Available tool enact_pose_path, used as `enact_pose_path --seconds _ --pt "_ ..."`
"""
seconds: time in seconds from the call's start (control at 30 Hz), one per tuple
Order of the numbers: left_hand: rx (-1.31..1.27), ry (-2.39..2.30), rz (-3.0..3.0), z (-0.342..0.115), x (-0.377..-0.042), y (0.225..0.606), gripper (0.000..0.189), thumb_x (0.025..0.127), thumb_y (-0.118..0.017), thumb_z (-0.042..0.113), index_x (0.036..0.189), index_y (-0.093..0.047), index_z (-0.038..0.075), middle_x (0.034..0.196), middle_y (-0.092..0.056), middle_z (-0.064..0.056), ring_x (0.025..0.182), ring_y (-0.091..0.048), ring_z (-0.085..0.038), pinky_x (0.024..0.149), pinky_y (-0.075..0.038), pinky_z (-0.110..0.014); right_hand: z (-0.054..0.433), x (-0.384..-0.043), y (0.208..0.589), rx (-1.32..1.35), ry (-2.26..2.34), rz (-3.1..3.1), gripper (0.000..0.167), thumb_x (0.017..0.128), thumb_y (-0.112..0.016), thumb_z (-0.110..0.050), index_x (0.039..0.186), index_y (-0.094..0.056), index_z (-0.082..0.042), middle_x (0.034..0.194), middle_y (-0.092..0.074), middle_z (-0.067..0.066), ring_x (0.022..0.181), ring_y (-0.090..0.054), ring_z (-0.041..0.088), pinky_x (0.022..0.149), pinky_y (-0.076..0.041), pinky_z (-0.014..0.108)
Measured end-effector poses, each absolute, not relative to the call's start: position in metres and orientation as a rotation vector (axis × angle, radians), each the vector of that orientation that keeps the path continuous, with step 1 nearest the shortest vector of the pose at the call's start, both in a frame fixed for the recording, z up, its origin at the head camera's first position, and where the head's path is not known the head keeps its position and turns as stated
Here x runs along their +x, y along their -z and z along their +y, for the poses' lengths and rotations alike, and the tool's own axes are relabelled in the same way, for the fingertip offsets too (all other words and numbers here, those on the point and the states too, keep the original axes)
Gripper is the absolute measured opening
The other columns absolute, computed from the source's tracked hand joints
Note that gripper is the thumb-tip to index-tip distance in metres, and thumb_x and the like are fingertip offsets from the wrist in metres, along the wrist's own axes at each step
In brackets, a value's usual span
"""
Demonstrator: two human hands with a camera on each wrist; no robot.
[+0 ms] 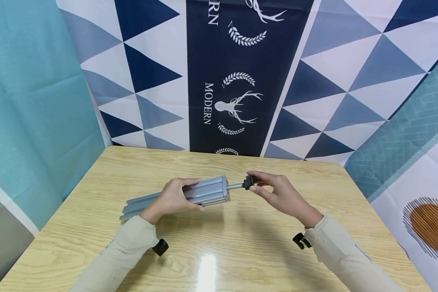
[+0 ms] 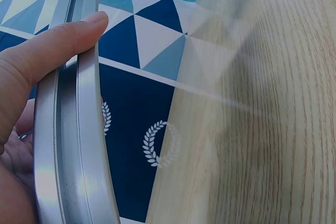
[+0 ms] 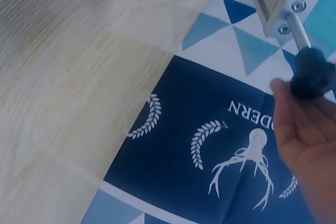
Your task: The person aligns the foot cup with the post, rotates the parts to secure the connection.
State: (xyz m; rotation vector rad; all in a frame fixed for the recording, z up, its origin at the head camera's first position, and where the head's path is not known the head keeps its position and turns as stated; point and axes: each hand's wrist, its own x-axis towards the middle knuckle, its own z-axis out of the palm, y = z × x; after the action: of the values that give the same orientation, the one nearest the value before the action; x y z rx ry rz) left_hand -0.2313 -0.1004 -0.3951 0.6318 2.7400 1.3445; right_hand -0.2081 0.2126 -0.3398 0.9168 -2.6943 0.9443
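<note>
A long grey aluminium profile (image 1: pixel 209 190) slants over the table, its far left end low near the tabletop and its right end raised. My left hand (image 1: pixel 173 198) grips it from above near the right end, with the thumb across the slotted side in the left wrist view. Out of its end plate (image 3: pixel 287 14), which bears two screws, comes a thin metal rod (image 1: pixel 235 186). A black knob (image 1: pixel 247 183) sits on the rod's tip. My right hand (image 1: pixel 284 197) pinches this knob between thumb and fingers.
The wooden table (image 1: pixel 95 239) has a back edge against a patterned cloth (image 1: pixel 160 81) with triangles and a deer print. Teal cloth (image 1: pixel 33 101) hangs on the left. Black camera mounts (image 1: pixel 161 247) show at both wrists.
</note>
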Motion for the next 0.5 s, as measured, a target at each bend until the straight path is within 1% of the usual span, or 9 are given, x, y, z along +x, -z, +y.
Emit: enact_pose_path --seconds 0.13,0.2,0.27,0.37,0.5 --pt "0.635 -1.346 2.738 -0.1014 -0.2314 0.3963 0.078 0.059 -0.092 0.029 0.129 -0.063 0.011 0.115 -0.066 -0.007 0.092 -0.061 -0.016 0.079 -0.050 -0.034 0.2128 -0.2096 0.3413 0.943 -0.929 -2.687 0.058 0.083 -0.075 -0.010 0.136 -0.054 -0.003 0.120 -0.066 0.010 0.100 -0.066 0.022 0.085 -0.052 0.037" --pt "0.636 -1.349 2.740 -0.1018 -0.2315 0.3964 0.078 0.058 -0.093 0.029 0.128 -0.063 0.011 0.115 -0.067 -0.008 0.092 -0.061 -0.016 0.079 -0.050 -0.034 0.2122 -0.2102 0.3425 0.939 -0.922 -2.693 0.056 0.084 -0.074 -0.011 0.135 -0.054 -0.003 0.117 -0.067 0.009 0.098 -0.067 0.021 0.083 -0.053 0.038" --pt "0.633 -1.355 2.740 -0.1022 -0.2314 0.3963 0.078 0.058 -0.093 0.028 0.128 -0.063 0.011 0.115 -0.067 -0.008 0.092 -0.061 -0.017 0.080 -0.050 -0.034 0.2111 -0.2105 0.3433 0.918 -0.940 -2.708 0.051 0.088 -0.070 -0.015 0.134 -0.054 -0.002 0.113 -0.069 0.009 0.096 -0.067 0.019 0.083 -0.053 0.039" --pt "0.630 -1.352 2.743 -0.1027 -0.2310 0.3957 0.078 0.058 -0.093 0.028 0.128 -0.063 0.011 0.115 -0.067 -0.008 0.092 -0.060 -0.016 0.079 -0.050 -0.034 0.2102 -0.2107 0.3444 0.849 -0.976 -2.754 0.046 0.093 -0.063 -0.027 0.131 -0.057 -0.001 0.110 -0.070 0.008 0.094 -0.068 0.018 0.081 -0.054 0.038" --pt "0.645 -1.342 2.742 -0.1032 -0.2308 0.3953 0.079 0.057 -0.093 0.033 0.128 -0.063 0.013 0.115 -0.067 -0.006 0.092 -0.060 -0.016 0.080 -0.050 -0.034 0.2090 -0.2124 0.3460 0.713 -1.055 -2.818 0.044 0.095 -0.057 -0.040 0.119 -0.066 -0.005 0.097 -0.072 0.003 0.087 -0.069 0.015 0.080 -0.054 0.040"
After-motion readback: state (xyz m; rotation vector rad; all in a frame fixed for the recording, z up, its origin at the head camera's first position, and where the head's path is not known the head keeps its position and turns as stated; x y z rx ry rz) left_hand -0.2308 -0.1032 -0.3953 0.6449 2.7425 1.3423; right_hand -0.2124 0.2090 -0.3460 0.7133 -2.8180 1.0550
